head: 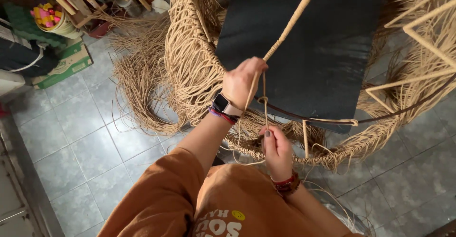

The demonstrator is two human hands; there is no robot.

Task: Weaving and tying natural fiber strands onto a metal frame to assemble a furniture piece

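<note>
Rattan strand | left hand pinched on it above | right hand gripping it below

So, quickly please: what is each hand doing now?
Left hand: closed, gripping the wrapped rod.
Right hand: closed, pinching the rattan strand.

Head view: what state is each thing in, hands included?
Left hand: raised, pinching the wrapped rod.
Right hand: lower, pulling a strand down.
Wrapped rod: slanted, partly bound in cord.
Strand: taut, knotted midway.
Woven frame: unfinished, loose ends hanging.
Black board: lying inside the frame.
</note>
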